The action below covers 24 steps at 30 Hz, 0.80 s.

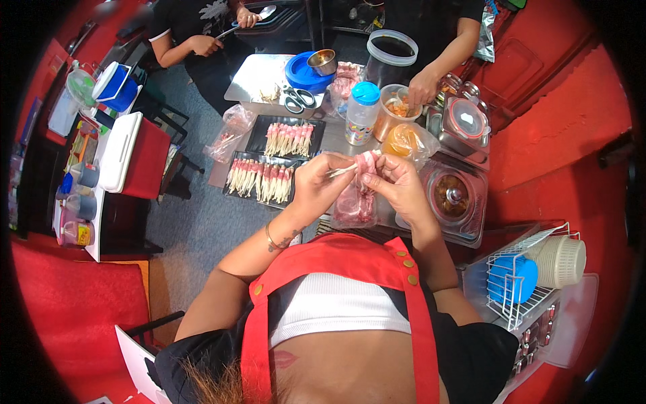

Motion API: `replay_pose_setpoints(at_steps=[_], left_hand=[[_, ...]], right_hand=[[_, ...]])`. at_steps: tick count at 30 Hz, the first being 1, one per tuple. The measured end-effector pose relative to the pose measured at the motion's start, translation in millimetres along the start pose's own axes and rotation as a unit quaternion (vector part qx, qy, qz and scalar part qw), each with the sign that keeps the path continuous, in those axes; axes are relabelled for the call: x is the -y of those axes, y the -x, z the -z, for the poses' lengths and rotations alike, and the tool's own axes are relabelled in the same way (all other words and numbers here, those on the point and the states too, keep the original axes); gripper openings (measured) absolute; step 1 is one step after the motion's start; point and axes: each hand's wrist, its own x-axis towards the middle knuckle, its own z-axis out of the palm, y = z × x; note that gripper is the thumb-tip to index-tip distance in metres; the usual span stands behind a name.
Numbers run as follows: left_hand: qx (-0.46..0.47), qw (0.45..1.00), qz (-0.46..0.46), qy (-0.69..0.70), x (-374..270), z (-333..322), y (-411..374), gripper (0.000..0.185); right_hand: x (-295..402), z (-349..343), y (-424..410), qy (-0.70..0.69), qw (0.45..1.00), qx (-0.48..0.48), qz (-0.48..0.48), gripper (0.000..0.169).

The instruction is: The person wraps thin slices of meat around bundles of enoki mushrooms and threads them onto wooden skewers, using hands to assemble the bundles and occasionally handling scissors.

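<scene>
My left hand (323, 179) pinches the pale stems of a bundle of enoki mushrooms. Around the bundle goes a thin slice of raw meat (366, 164), which my right hand (398, 182) holds at its other side with thumb and fingers. Below both hands lies a clear plastic pack of raw sliced meat (353, 207), partly hidden. To the left, a black tray (283, 202) carries a row of meat-wrapped enoki rolls (260, 179). Behind it, a second black tray (257, 134) bears more of these rolls (289, 140).
A blue-lidded plastic bottle (362, 113), a tub of orange-red food (398, 108) and a bag of orange contents (404, 141) stand beyond my hands. Black-handled scissors (299, 99) lie near a blue lid (308, 73). A co-worker's hand (423, 88) reaches into the tub; another person holds a spoon.
</scene>
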Motion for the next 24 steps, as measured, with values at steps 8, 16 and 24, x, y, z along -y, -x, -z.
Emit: replay_pose_setpoints(at_steps=[8,16,24], left_hand=[[0.004,0.991,0.124,0.051,1.2,-12.7,5.7,0.009],[0.025,0.997,0.074,-0.025,-2.5,-13.6,4.7,0.012],[0.029,0.904,0.356,0.236,-9.6,-7.7,-0.9,0.016]], right_hand=[[20.3,13.2,3.2,-0.151,0.980,-0.113,-0.063,0.027],[-3.1,-5.5,-4.1,-0.082,0.992,-0.095,0.013,0.023],[-12.3,0.6,-7.5,-0.022,0.995,-0.092,0.018,0.023]])
